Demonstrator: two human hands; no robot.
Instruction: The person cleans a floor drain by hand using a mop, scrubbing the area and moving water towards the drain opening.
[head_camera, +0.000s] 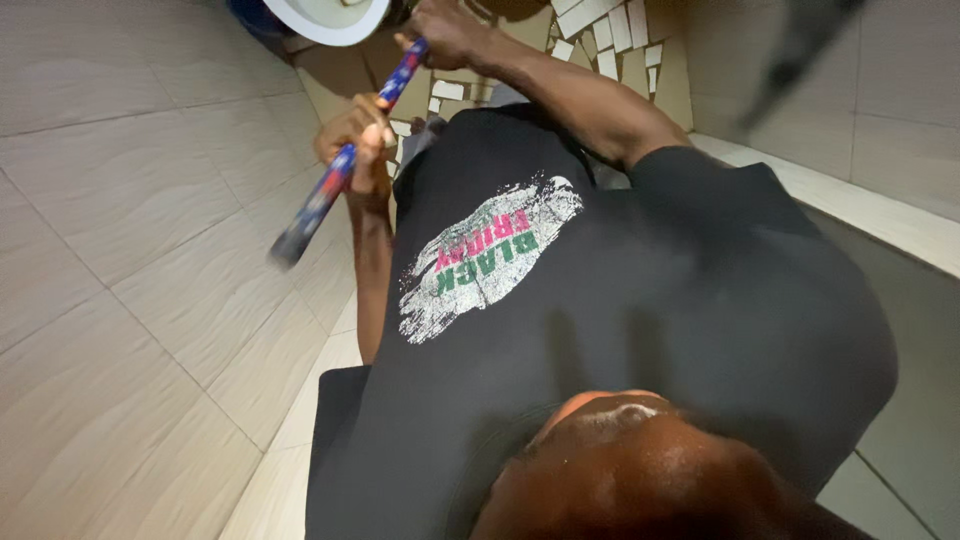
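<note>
both hands closed on the blue-red patterned pole (345, 165). its long axis runs diagonally from the white bowl (325, 20) to the tiled wall (120, 200). right hand (445, 30) grips high, left hand (355, 130) mid-shaft, free end beyond it.

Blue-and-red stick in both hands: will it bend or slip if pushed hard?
The stick probably stays stiff: it runs straight through the left hand and right hand. It looks slim, so it is likely light. Its smooth-looking patterned wrap could be slippery, though each grip closes fully around it.
</note>
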